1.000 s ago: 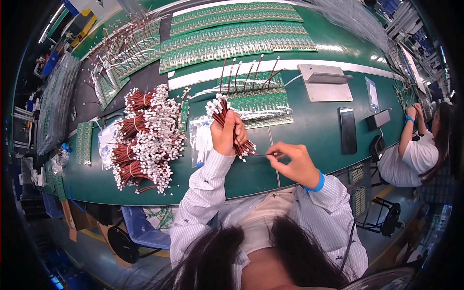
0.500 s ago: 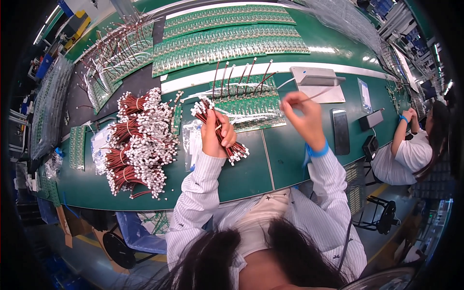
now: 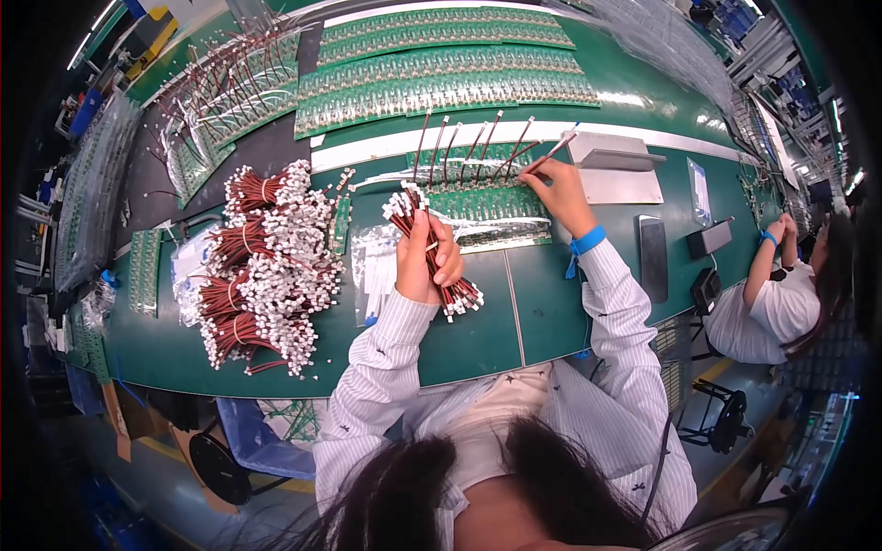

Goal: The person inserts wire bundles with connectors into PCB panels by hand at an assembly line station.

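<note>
My left hand (image 3: 427,255) is closed around a banded bundle of red-and-black cables (image 3: 461,296) with white plugs at both ends. Over the right end of a green circuit board panel (image 3: 487,204), my right hand (image 3: 560,195) pinches a single cable (image 3: 555,149), its free end pointing up and right. The fingertips hide the cable's lower plug, and I cannot tell whether it sits in a socket. Several similar cables (image 3: 447,147) stand upright along the panel, left of my fingers. White wires (image 3: 501,223) lie across the panel.
Banded cable bundles (image 3: 243,292) are heaped at left. More green panels (image 3: 441,78) lie along the back, with a cabled panel (image 3: 230,110) at far left. A metal fixture (image 3: 617,170), a phone (image 3: 652,259) and a black box (image 3: 710,239) are at right. Beyond sits a co-worker (image 3: 772,294).
My right hand has moved slightly left and down onto the panel's right end, and its cable now points up. My left hand still holds the bundle. The view has shifted slightly.
</note>
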Demonstrator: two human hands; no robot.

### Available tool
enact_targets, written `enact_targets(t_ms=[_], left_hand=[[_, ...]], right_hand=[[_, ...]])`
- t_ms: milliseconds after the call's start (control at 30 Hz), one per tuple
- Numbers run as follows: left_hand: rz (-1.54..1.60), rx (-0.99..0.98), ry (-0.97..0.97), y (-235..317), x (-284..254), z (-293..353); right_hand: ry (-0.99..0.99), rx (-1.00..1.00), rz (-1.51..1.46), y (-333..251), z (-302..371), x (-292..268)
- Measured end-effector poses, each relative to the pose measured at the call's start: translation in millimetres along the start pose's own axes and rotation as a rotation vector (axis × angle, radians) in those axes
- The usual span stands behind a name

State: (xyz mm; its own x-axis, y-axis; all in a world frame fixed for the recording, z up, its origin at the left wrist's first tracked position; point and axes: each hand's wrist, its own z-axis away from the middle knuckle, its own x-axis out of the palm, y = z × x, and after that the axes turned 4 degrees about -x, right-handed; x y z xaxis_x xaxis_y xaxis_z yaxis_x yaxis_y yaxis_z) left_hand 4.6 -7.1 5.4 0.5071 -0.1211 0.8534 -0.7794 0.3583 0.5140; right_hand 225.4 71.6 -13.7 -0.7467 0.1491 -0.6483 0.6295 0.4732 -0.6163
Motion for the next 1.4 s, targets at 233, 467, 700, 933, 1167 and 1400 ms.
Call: enact_targets(t_ms=[233,467,700,933,1167,1400], left_hand=[[-0.026,-0.042,0.012,-4,1,0],[-0.022,-0.124,0.031,-8,1,2],[-0.003,-0.186,0.029,-8,5,5],[-0.066,-0.189,-0.050,-11,5,5],[-0.131,-0.269,-0.180,-18,2,6],[-0.242,-0.341,-0.202,-20,3,9]], right_hand=[[0.009,-0.031,0.128,-3,4,2],[0.051,-0.136,0.270,-7,8,9],[0.123,-0.156,0.257,-8,11,15],[0.156,-0.185,0.293,-3,14,18],[0.249,-0.067,0.280,-59,20,-10],[-0.116,0.044,-0.206,-118,37,-24]])
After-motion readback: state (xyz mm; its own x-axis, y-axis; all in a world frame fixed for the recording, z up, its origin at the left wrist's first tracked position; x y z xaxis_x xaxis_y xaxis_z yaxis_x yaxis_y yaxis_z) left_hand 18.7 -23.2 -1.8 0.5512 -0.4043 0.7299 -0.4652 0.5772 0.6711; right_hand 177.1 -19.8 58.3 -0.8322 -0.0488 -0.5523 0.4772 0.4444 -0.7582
